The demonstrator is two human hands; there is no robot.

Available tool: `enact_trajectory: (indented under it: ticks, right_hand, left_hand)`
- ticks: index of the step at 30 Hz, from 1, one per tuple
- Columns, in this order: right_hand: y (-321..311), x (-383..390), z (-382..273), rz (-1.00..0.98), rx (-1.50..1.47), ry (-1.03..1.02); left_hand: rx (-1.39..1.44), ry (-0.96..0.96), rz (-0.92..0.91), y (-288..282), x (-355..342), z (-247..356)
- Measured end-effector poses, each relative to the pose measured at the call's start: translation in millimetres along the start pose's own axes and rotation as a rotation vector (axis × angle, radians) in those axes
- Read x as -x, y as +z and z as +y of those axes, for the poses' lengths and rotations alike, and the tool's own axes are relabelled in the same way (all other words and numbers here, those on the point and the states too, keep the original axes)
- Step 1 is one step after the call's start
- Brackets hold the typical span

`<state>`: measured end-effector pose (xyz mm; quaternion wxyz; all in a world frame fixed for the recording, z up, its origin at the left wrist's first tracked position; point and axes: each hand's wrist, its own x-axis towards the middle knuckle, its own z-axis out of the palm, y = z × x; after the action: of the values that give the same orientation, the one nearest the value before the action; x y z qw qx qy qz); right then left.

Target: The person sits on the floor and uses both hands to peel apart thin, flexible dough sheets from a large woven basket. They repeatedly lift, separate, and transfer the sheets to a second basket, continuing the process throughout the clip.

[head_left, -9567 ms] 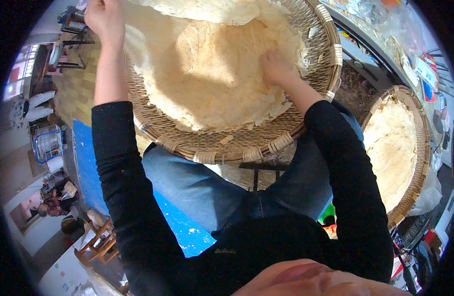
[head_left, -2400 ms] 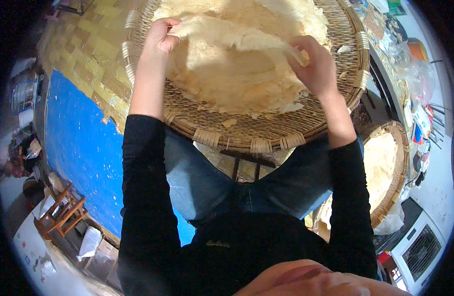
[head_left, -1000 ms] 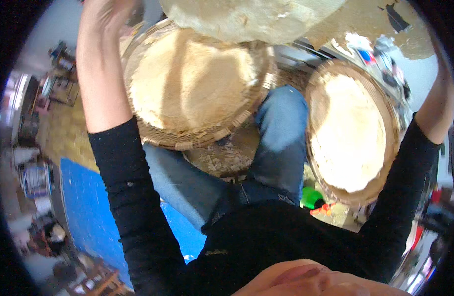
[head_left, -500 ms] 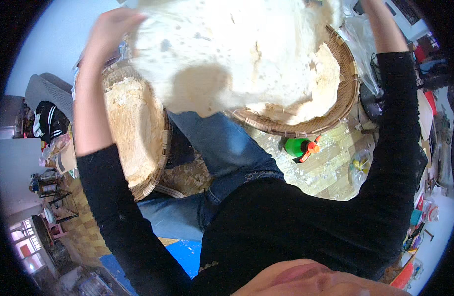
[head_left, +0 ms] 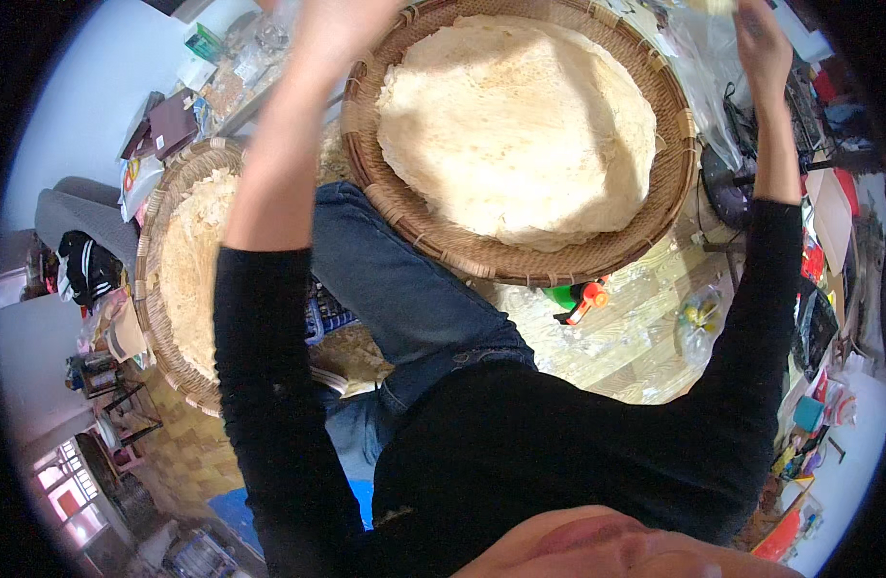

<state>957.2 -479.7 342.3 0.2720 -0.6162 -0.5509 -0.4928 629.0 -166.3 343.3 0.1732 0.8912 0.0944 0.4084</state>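
A big round woven basket [head_left: 353, 144] at the top middle holds a broad, cream-coloured, rough-edged sheet [head_left: 520, 125], partly in shadow. My left hand [head_left: 351, 24] is raised over the basket's upper left side. It is smeared by motion, and the top edge cuts off its fingers. To the right of the basket, my right hand [head_left: 763, 48] is raised with curled fingers. Beside those fingertips a pale yellowish scrap [head_left: 710, 5] shows at the picture's edge, too little of it to name. A second basket [head_left: 154, 323] on the left holds similar pale sheets [head_left: 192, 279], partly behind my left forearm.
Below the big basket stands a green bottle with an orange spray head [head_left: 589, 301]. A clear plastic bag [head_left: 701, 323] lies on the pale-flecked floor [head_left: 635, 361]. Clear plastic sheeting [head_left: 705, 72] hangs at the upper right. A grey chair [head_left: 86, 222] stands far left.
The large pale sheet under my hands has gone up out of view, baring the big basket and the sheet in it. My left arm has moved right; my right hand has come into view.
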Motion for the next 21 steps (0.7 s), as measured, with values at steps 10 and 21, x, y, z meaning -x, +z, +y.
enact_trajectory:
  ticks: [10,21]
  right_hand:
    - [9.7,274.9,-110.0,-0.639,-0.054,0.397]
    - [87.7,282.3,-117.2,-0.829,-0.095,0.698]
  left_hand:
    - [0.369,-0.294,-0.566,190.8,223.5,-51.5]
    - [-0.119,-0.14,-0.887,211.8,259.8,-53.1]
